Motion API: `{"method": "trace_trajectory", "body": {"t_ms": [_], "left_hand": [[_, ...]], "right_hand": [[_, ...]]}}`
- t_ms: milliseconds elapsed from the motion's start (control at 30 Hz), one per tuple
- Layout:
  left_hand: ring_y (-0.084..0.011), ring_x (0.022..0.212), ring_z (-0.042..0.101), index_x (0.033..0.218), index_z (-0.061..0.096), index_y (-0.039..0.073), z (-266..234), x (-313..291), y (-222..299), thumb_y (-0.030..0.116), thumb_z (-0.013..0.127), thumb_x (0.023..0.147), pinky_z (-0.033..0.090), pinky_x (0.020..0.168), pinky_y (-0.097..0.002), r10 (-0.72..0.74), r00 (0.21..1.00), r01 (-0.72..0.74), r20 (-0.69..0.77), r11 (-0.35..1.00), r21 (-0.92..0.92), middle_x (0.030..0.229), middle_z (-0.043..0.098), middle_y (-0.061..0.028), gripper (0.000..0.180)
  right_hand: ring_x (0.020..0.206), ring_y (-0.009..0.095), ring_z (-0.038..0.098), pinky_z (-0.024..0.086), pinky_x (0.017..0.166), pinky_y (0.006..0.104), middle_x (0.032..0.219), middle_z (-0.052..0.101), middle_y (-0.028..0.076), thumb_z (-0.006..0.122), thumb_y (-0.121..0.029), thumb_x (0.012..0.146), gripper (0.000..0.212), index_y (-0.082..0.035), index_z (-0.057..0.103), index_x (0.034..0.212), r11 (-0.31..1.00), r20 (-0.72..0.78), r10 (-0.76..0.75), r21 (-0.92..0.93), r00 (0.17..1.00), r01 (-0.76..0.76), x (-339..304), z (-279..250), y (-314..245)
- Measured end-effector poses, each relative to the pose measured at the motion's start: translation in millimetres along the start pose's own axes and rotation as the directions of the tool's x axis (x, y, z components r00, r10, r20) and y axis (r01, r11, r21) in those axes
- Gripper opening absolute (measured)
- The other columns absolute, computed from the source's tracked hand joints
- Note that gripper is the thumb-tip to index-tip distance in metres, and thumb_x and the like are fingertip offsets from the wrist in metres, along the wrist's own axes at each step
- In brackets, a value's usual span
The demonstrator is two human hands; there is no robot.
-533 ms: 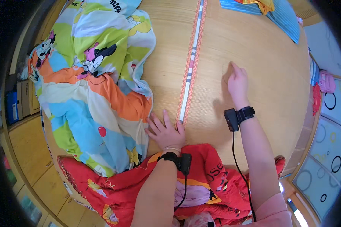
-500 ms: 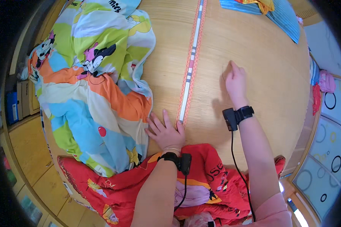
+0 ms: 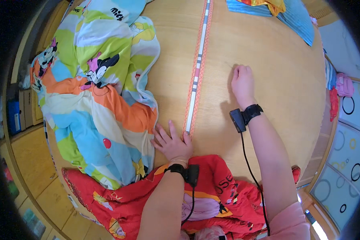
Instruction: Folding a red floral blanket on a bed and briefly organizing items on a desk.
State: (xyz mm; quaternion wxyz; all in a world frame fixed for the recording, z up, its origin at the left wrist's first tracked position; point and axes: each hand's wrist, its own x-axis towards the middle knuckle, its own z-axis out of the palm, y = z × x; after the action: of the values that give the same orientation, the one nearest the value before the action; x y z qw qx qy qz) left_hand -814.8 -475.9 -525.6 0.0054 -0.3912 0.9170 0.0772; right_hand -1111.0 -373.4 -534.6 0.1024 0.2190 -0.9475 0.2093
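My left hand lies flat with its fingers spread on a tan woven bed mat. Its fingertips are beside the edge of a colourful cartoon-print quilt, and its thumb touches the near part of a patterned strip that runs along the mat. To the right of the strip, my right hand is above the mat, casting a shadow. Its fingers are curled closed; a faint thin line shows near the fingertips, but whether they grip anything is hidden.
A red printed blanket is bunched at the near edge, under my forearms. Blue striped fabric and a yellow-orange cloth lie at the far right. Wooden cabinets stand at left, a pale circle-patterned door at right. Cables hang from both wrist devices.
My right hand has shifted slightly left, its fingers more curled in now. My left hand still lies flat in the same place. The whole view has slid a little to the left.
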Motion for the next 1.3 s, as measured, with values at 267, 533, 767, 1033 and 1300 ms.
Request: {"method": "trace_trajectory", "body": {"t_ms": [267, 533, 767, 1033, 1300], "left_hand": [[-0.0482, 0.143, 0.02, 0.147, 0.039, 0.012, -1, 0, -1, 0.046, 0.053, 0.088, 0.016, 0.109, -0.0693, -0.009, 1.0, 0.008, 0.028, 0.999, 0.036, 0.153, 0.027, -0.0279, 0.07], [-0.0482, 0.143, 0.019, 0.147, 0.038, 0.01, -5, 1, 1, 0.046, 0.053, 0.087, 0.014, 0.111, -0.0692, -0.014, 0.998, 0.013, 0.065, 1.0, 0.015, 0.153, 0.026, -0.0287, 0.071], [-0.0497, 0.14, 0.025, 0.141, 0.048, 0.011, -3, 1, -8, 0.047, 0.054, 0.086, 0.019, 0.108, -0.0704, -0.005, 1.0, 0.005, 0.018, 1.0, 0.025, 0.151, 0.031, -0.0287, 0.066], [-0.0493, 0.143, 0.02, 0.147, 0.037, 0.011, 4, -2, 3, 0.043, 0.054, 0.088, 0.018, 0.108, -0.0704, 0.036, 0.999, -0.037, 0.007, 0.999, 0.005, 0.153, 0.026, -0.0291, 0.069], [-0.05, 0.142, 0.021, 0.146, 0.041, 0.013, 3, -1, -6, 0.045, 0.053, 0.088, 0.019, 0.107, -0.0709, -0.005, 1.0, 0.005, 0.007, 0.999, 0.041, 0.152, 0.029, -0.0282, 0.068]], "right_hand": [[0.076, 0.04, 0.064, 0.051, 0.07, 0.0488, 0.084, 0.064, 0.02, 0.051, -0.007, 0.093, 0.011, -0.002, 0.054, 0.102, 0.821, 0.255, 0.146, 0.507, 0.956, -0.261, 25, -1, -59], [0.081, 0.034, 0.067, 0.053, 0.069, 0.0425, 0.087, 0.067, 0.018, 0.043, -0.007, 0.091, 0.048, -0.022, 0.051, 0.136, 0.982, 0.453, -0.123, 0.184, 0.883, 0.043, 99, 41, -134], [0.075, 0.032, 0.068, 0.053, 0.064, 0.0455, 0.084, 0.067, 0.013, 0.05, -0.011, 0.089, 0.048, -0.007, 0.048, 0.137, 0.922, 0.558, -0.239, -0.125, 0.794, 0.365, 63, 12, -120], [0.08, 0.033, 0.068, 0.055, 0.066, 0.0451, 0.095, 0.066, 0.018, 0.049, -0.01, 0.09, 0.054, -0.005, 0.04, 0.143, 0.862, 0.517, 0.234, -0.502, 0.823, 0.071, -72, -92, 33], [0.097, 0.034, 0.064, 0.054, 0.081, 0.0444, 0.108, 0.066, 0.015, 0.05, -0.001, 0.088, 0.046, -0.012, 0.056, 0.133, 0.998, 0.302, 0.041, 0.038, 0.952, -0.055, -29, -81, 17]]}}
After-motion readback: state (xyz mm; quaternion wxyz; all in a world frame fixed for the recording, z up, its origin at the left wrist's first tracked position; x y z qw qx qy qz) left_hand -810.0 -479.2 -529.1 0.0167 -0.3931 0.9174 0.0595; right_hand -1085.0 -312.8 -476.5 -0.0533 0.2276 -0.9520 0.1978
